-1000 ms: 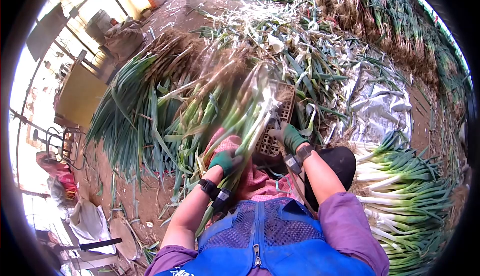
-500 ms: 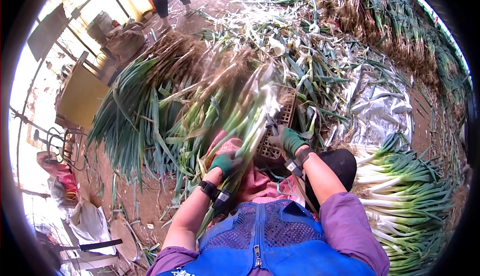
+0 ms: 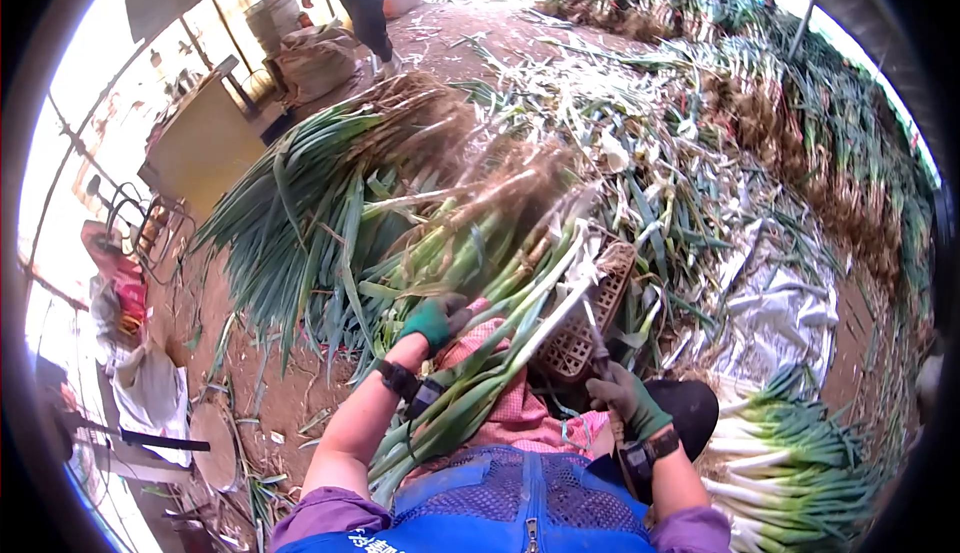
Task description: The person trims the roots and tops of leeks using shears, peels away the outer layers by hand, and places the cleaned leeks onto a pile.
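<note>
My left hand, in a green glove, is closed with its fingers curled against the stalks at the near side of a pile of long green onions. Several loose green onions lie slanting across my lap beside it, white ends up and right, leaves running under my left forearm. My gloved right hand is wrapped round a slim nozzle-like tool pointing up towards the white ends. Just behind the tool stands a brown plastic crate, partly covered by the onions.
Cleaned green onions lie stacked at my right, near a white plastic sheet. Peeled scraps cover the ground ahead. Rooted bundles line the back right. A person stands at the far left, near a sack.
My right hand has drawn back towards my body with the tool, away from the white ends. My left hand has shifted left and forward to the pile. The view has turned somewhat.
</note>
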The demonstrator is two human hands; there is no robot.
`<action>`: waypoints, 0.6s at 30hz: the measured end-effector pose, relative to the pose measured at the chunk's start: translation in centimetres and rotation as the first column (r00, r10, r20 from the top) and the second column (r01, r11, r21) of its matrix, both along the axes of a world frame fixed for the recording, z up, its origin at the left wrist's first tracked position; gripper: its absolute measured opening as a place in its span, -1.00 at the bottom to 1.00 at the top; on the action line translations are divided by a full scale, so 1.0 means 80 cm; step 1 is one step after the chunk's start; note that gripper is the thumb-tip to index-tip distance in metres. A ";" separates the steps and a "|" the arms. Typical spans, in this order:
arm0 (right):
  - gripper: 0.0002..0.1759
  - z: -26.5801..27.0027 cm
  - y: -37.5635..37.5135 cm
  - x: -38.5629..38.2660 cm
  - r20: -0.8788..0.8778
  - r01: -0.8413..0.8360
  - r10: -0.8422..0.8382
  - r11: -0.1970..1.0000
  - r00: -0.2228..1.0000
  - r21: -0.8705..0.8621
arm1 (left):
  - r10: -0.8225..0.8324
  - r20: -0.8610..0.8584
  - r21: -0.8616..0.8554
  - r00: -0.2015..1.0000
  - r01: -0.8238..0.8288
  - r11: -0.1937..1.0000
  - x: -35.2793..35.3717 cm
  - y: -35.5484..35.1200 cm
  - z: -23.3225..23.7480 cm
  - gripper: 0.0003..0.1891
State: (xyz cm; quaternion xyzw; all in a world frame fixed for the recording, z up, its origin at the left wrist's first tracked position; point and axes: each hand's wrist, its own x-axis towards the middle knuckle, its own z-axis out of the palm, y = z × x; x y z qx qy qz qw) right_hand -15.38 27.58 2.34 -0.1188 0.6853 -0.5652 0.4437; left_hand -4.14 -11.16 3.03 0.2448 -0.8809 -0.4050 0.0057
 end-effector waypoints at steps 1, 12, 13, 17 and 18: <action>-0.57 -0.009 0.004 0.002 0.221 0.172 -0.150 0.982 0.964 -0.083 | 0.061 0.015 -0.030 0.998 -0.060 0.998 -0.012 -0.024 -0.016 -0.54; -0.64 -0.027 -0.010 -0.004 0.050 0.328 -0.336 0.938 0.941 0.115 | 0.259 0.184 -0.347 0.948 -0.184 0.919 -0.121 -0.181 -0.056 -0.26; -0.62 -0.029 -0.011 -0.006 0.052 0.326 -0.334 0.938 0.941 0.118 | 0.256 0.220 -0.364 0.941 -0.164 0.917 -0.126 -0.184 -0.060 -0.23; -0.57 -0.037 -0.010 -0.010 0.041 0.299 -0.310 0.939 0.950 0.172 | 0.317 0.428 -0.475 0.846 -0.088 0.876 -0.141 -0.180 -0.078 -0.12; -0.56 -0.037 -0.012 -0.011 0.034 0.292 -0.303 0.937 0.952 0.194 | 0.291 0.420 -0.460 0.860 -0.075 0.885 -0.141 -0.183 -0.078 -0.12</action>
